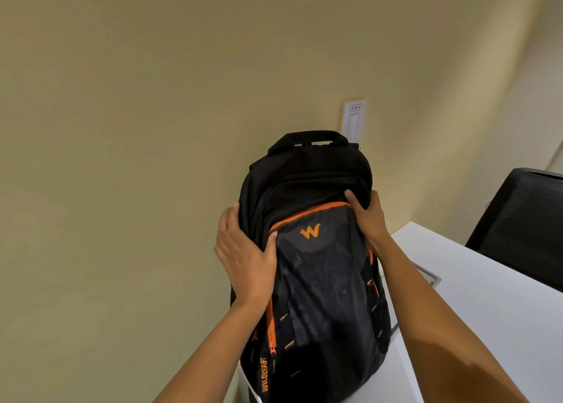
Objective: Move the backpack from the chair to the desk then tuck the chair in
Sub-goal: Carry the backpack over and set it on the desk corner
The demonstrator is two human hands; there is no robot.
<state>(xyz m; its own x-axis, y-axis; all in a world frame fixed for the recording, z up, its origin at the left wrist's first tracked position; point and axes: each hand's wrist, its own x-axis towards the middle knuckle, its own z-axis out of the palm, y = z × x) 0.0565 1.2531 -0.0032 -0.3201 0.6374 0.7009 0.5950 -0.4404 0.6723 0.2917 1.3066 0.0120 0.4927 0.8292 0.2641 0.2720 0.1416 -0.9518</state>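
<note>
A black backpack (316, 281) with orange zips and an orange W logo stands upright at the left end of the white desk (475, 305), against the beige wall. My left hand (243, 250) grips its left side, thumb on the front pocket. My right hand (365, 213) clasps its upper right side. A black mesh chair back (524, 220) shows at the far right, behind the desk edge; its seat is hidden.
A grey cable hatch (426, 276) is set into the desk top just right of the backpack. A white wall plate (353, 122) sits on the wall above the bag's handle. The beige wall fills the left side.
</note>
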